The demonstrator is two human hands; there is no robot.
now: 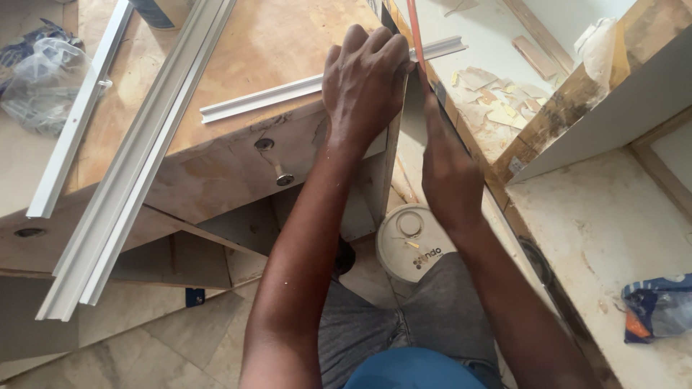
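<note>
My left hand (365,83) presses down on a short aluminium angle strip (259,97) that lies across the top of a plywood workbench (238,50), at the bench's right corner. The strip's far end (443,47) sticks out past the edge. My right hand (448,169) grips the handle of a hacksaw with an orange frame (414,32), its blade running up beside my left fingers where the strip overhangs. The blade itself is mostly hidden by my hands.
Two long aluminium profiles (137,158) (76,115) lie on the bench's left side. A plastic bag (40,83) sits far left. A white bucket lid (412,241) is on the floor by my knees. A plywood cabinet (598,94) and a blue packet (659,306) are on the right.
</note>
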